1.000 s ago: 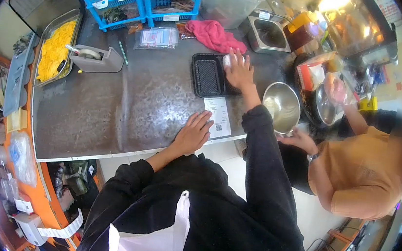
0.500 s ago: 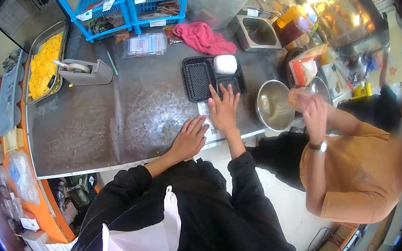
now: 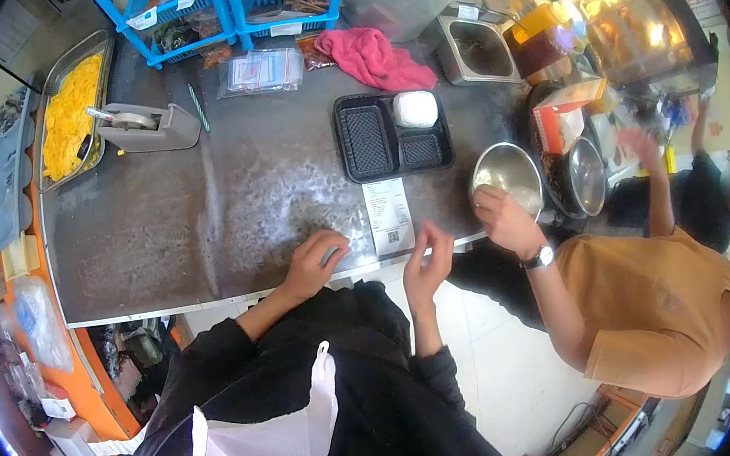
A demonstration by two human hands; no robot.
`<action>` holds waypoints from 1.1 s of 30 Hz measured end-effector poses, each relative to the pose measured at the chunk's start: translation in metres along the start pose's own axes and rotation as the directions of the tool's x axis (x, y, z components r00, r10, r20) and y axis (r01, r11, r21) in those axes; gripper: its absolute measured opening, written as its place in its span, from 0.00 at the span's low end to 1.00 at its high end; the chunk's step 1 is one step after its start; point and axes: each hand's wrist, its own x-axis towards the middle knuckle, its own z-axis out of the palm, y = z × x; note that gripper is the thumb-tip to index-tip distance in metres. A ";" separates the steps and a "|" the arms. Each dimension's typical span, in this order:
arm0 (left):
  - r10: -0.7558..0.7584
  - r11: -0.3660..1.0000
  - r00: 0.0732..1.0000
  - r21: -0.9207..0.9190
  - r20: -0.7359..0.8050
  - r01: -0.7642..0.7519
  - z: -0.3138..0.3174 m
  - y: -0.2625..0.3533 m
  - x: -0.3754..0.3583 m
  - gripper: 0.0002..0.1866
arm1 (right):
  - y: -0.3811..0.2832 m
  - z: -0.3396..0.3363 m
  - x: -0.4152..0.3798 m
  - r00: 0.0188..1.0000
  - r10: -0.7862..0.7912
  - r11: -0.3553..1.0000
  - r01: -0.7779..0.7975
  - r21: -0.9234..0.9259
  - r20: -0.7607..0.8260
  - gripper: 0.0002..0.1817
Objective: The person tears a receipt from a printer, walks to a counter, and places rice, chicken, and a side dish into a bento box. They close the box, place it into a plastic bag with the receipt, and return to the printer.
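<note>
A black compartment tray (image 3: 360,143) lies on the steel table with a white rounded block (image 3: 415,109), perhaps rice, in its upper right compartment. A printed receipt (image 3: 387,213) with a QR code sticks out toward me from the tray's near edge. My left hand (image 3: 315,263) rests at the table's front edge, left of the receipt, fingers loosely bent, nothing seen in it. Just right of the receipt's lower end, my right hand (image 3: 429,263) is raised off the tray, fingers bent and slightly apart, holding nothing visible.
A co-worker's hand (image 3: 508,221) reaches over a metal bowl (image 3: 509,167) on the right. Behind are a pink cloth (image 3: 374,58), a metal pan (image 3: 477,55) and blue racks (image 3: 293,25). Leftward stand a tape dispenser (image 3: 157,129) and a container of yellow food (image 3: 72,117).
My right hand has pulled back from the tray toward me, uncovering the receipt. My left hand has drawn back left off the receipt's edge. The co-worker's hand has lowered to the bowl.
</note>
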 end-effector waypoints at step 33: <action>-0.132 0.649 0.834 0.683 0.535 -0.335 -0.017 -0.016 0.578 0.16 | -0.019 -0.051 -0.018 0.974 0.213 0.975 -0.217 0.047 0.079 0.18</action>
